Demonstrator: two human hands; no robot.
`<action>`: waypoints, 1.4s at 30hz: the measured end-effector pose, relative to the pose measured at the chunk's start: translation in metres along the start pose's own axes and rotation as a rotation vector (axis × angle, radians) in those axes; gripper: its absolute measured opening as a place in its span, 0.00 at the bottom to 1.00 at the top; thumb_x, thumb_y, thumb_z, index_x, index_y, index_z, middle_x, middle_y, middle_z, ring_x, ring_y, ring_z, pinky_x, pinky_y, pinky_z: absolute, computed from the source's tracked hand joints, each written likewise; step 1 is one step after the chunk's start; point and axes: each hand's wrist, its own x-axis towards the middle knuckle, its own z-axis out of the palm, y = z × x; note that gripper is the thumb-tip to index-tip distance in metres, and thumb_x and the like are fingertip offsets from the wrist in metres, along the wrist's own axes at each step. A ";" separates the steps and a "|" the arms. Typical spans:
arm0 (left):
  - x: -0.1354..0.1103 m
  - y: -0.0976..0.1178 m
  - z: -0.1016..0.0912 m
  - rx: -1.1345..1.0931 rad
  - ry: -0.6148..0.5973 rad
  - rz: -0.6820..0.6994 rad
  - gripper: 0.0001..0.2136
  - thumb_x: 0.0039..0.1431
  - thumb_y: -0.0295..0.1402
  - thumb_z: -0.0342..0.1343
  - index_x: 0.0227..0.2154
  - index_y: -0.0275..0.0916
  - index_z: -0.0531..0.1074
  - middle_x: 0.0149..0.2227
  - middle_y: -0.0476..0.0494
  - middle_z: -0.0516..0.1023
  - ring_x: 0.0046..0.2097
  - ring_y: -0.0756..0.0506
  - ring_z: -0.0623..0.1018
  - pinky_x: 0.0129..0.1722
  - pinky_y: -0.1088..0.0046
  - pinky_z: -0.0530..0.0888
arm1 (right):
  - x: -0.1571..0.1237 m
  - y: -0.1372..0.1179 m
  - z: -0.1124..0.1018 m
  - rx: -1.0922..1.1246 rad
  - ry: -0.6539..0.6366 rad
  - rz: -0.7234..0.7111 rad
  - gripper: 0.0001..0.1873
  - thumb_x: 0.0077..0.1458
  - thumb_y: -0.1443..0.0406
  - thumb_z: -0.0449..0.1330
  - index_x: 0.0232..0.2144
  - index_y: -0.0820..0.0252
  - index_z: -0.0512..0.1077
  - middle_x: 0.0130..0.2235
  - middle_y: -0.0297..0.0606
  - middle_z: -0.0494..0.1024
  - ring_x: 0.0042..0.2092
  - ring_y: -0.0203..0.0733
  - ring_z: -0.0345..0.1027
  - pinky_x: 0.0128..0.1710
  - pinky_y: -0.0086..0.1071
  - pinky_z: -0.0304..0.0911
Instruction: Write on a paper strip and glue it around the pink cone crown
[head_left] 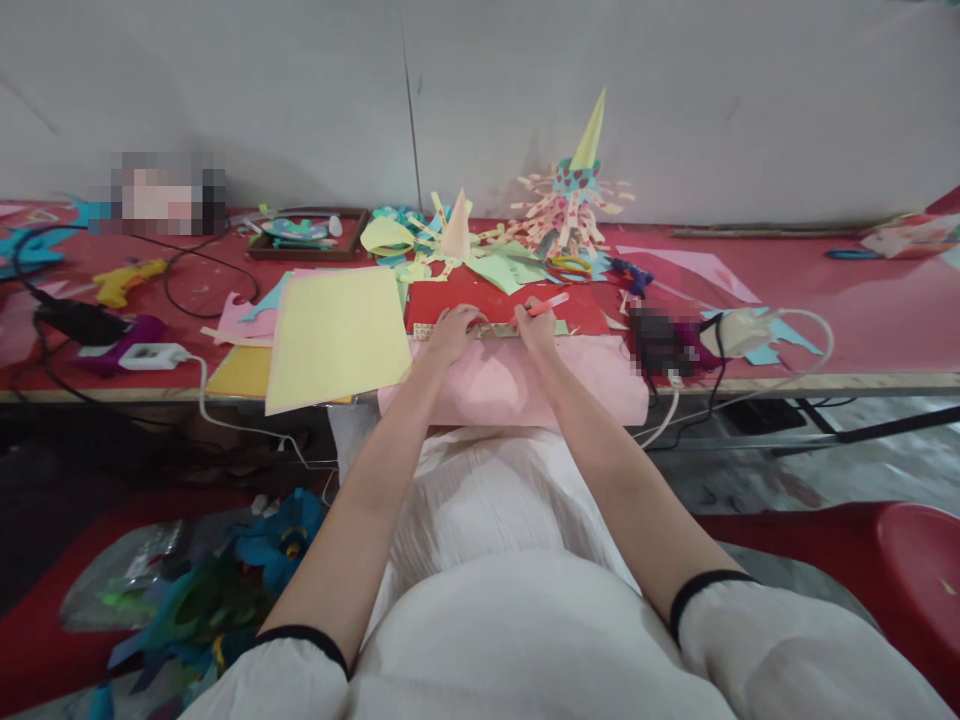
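My left hand point(454, 332) lies over a narrow patterned ruler point(424, 331), its fingers pressing down on it. The ruler runs sideways along the near part of a red paper sheet point(442, 300). In my right hand point(536, 325) is a pink pen point(553, 303), gripped near its lower end and slanting up to the right. The pen's tip is hidden behind the fingers, close to the ruler. Beneath my wrists a pink sheet point(600, 385) hangs slightly over the table edge.
Yellow sheets point(337, 335) lie left of my left hand. Behind the red paper stand paper cone crafts point(577, 190) and yellow-handled scissors point(570, 267). A yellow glue gun point(129, 282), a tray point(307, 240) and power plugs point(154, 356) with cables sit farther left. More plugs point(739, 332) are at right.
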 end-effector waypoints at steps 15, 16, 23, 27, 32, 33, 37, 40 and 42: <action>0.000 -0.001 0.001 -0.009 0.004 -0.001 0.12 0.57 0.26 0.48 0.40 0.42 0.73 0.50 0.44 0.71 0.53 0.46 0.69 0.58 0.64 0.57 | 0.000 -0.004 -0.002 -0.036 0.013 0.013 0.15 0.47 0.68 0.51 0.16 0.55 0.50 0.15 0.24 0.54 0.22 0.33 0.53 0.28 0.27 0.50; 0.000 -0.001 0.001 -0.009 0.002 -0.003 0.12 0.57 0.26 0.48 0.40 0.42 0.73 0.51 0.44 0.71 0.53 0.46 0.68 0.58 0.64 0.56 | 0.000 -0.005 -0.002 -0.034 0.007 0.015 0.14 0.48 0.67 0.51 0.16 0.55 0.50 0.15 0.24 0.54 0.22 0.33 0.53 0.28 0.27 0.50; 0.000 -0.001 0.001 -0.003 -0.007 0.001 0.11 0.58 0.28 0.48 0.40 0.43 0.72 0.51 0.45 0.70 0.54 0.46 0.68 0.59 0.62 0.55 | -0.001 -0.003 -0.002 -0.008 0.001 0.022 0.14 0.48 0.66 0.50 0.16 0.55 0.50 0.14 0.24 0.56 0.22 0.33 0.56 0.27 0.27 0.51; 0.000 -0.001 0.000 -0.004 0.002 0.015 0.12 0.57 0.27 0.48 0.41 0.41 0.72 0.51 0.44 0.70 0.53 0.46 0.68 0.57 0.65 0.57 | 0.000 0.000 -0.001 0.002 0.013 0.014 0.13 0.48 0.66 0.50 0.16 0.55 0.50 0.15 0.24 0.56 0.22 0.33 0.56 0.27 0.27 0.51; -0.001 0.000 -0.001 -0.001 -0.003 0.018 0.11 0.57 0.28 0.48 0.40 0.41 0.73 0.50 0.44 0.71 0.52 0.46 0.69 0.55 0.67 0.61 | -0.003 -0.003 0.000 0.023 0.006 0.003 0.14 0.48 0.66 0.50 0.17 0.54 0.49 0.15 0.24 0.56 0.21 0.34 0.56 0.26 0.27 0.51; -0.001 0.000 -0.002 0.000 -0.005 0.017 0.11 0.57 0.27 0.48 0.40 0.41 0.73 0.50 0.44 0.71 0.53 0.46 0.69 0.55 0.67 0.61 | -0.003 -0.003 -0.001 0.026 0.009 0.004 0.14 0.48 0.66 0.50 0.17 0.54 0.49 0.14 0.24 0.56 0.21 0.34 0.56 0.26 0.27 0.52; -0.001 0.001 -0.003 0.003 -0.010 0.013 0.12 0.57 0.26 0.47 0.40 0.42 0.73 0.50 0.45 0.71 0.53 0.46 0.68 0.56 0.67 0.60 | -0.004 -0.006 -0.005 0.039 0.062 0.012 0.13 0.50 0.66 0.48 0.18 0.54 0.49 0.16 0.24 0.55 0.21 0.33 0.55 0.26 0.27 0.52; -0.002 0.002 -0.003 0.005 -0.011 0.011 0.13 0.57 0.25 0.47 0.40 0.42 0.73 0.50 0.45 0.71 0.53 0.47 0.68 0.56 0.67 0.60 | -0.005 -0.008 -0.008 0.052 0.108 0.011 0.12 0.52 0.64 0.48 0.19 0.55 0.51 0.18 0.25 0.57 0.22 0.32 0.55 0.27 0.27 0.52; -0.002 0.002 -0.003 0.008 -0.010 0.011 0.13 0.57 0.26 0.47 0.40 0.42 0.73 0.50 0.45 0.72 0.53 0.47 0.69 0.56 0.68 0.60 | -0.005 -0.009 -0.008 0.055 0.127 0.006 0.13 0.53 0.62 0.48 0.19 0.55 0.51 0.19 0.25 0.58 0.22 0.32 0.56 0.27 0.27 0.53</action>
